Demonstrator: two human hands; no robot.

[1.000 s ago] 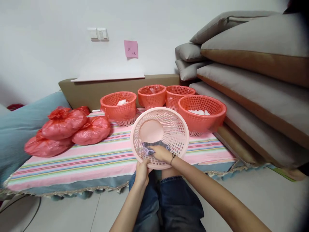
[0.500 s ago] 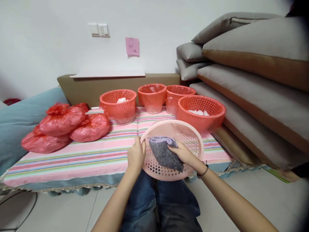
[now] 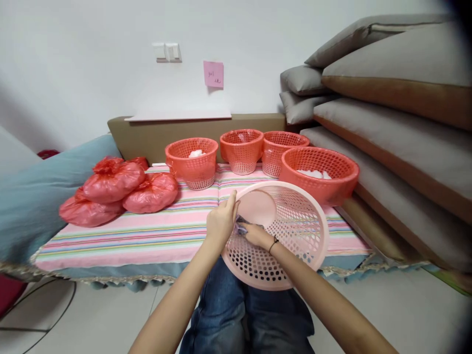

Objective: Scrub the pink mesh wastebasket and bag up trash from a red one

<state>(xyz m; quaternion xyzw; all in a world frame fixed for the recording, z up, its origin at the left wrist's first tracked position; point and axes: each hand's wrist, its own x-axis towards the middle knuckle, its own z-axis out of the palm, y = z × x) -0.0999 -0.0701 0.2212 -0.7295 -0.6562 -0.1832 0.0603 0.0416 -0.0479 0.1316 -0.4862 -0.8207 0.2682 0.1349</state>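
Observation:
A pale pink plastic basket (image 3: pixel 297 209) with a perforated wall is tilted over my knees, its opening turned toward me. My left hand (image 3: pixel 220 222) is closed on the left side of its rim. Inside the basket, my right hand (image 3: pixel 257 235) holds a bunched grey and lilac cloth (image 3: pixel 241 227) against the inner left wall. Much of the cloth is hidden by the fingers.
A striped sheet (image 3: pixel 147 246) covers the seat in front of me. Several red baskets (image 3: pixel 193 164) stand along its back, two with white items inside. Tied red plastic bags (image 3: pixel 114 182) are piled left. Grey cushions (image 3: pixel 398 147) are stacked right.
My right hand has moved the cloth left and deeper into the pink basket, where it is now bunched. The basket's opening has turned more toward me. The whole view has shifted slightly.

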